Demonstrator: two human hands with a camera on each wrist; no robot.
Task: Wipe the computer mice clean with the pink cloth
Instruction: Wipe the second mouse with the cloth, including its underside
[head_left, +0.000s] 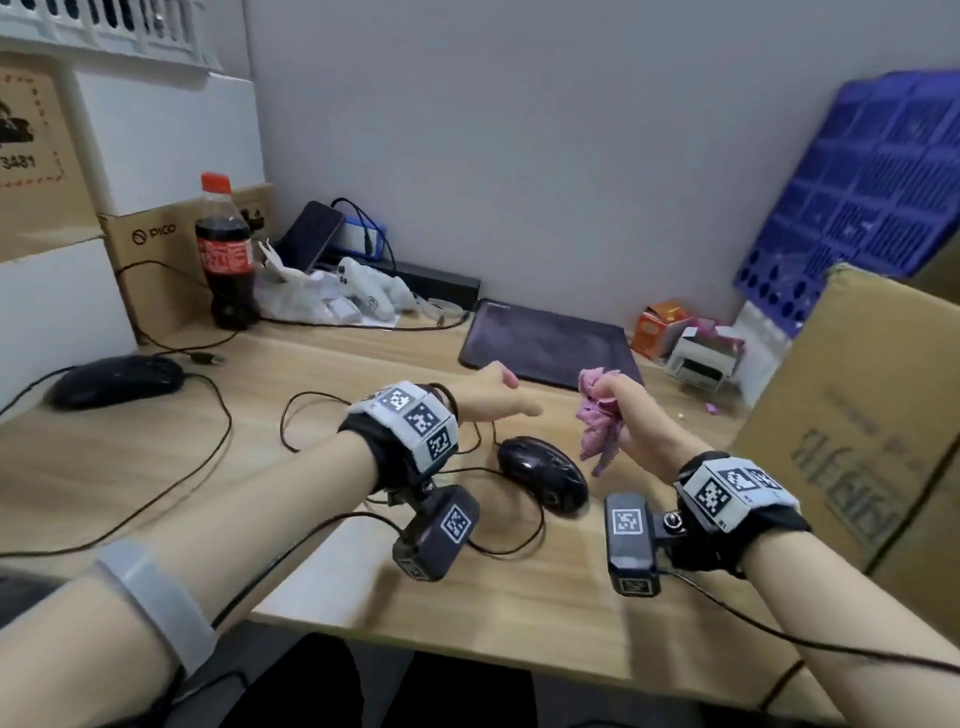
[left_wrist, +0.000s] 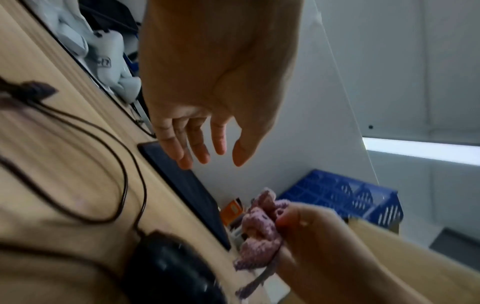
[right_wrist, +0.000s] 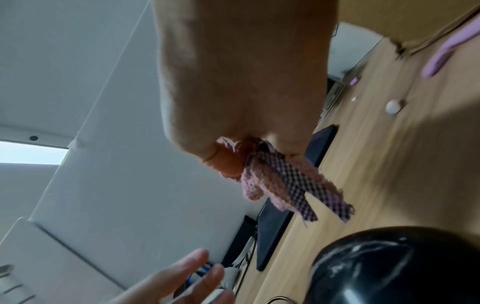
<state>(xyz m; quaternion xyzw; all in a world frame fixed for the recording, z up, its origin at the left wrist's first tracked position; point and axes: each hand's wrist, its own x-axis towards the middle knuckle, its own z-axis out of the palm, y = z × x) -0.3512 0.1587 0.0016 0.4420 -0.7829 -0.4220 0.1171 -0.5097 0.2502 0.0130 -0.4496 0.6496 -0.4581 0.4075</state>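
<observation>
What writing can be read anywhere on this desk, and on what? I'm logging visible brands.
"PICO": brown cardboard box behind the cola bottle.
"3481": tan box at far left; the print above it is unreadable.
Cola bottle's red label: too blurred.
Large cardboard box at right: printed characters blurred.
Orange carton: too small.
Wrist markers: square codes, not text.

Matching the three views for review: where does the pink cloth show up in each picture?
Head: pink cloth right of centre, bunched in the right hand, above the near black mouse.
Left wrist: lower centre, held at the fingers.
Right wrist: centre, hanging below the fist.
Shared landmark: the dark mouse pad.
</observation>
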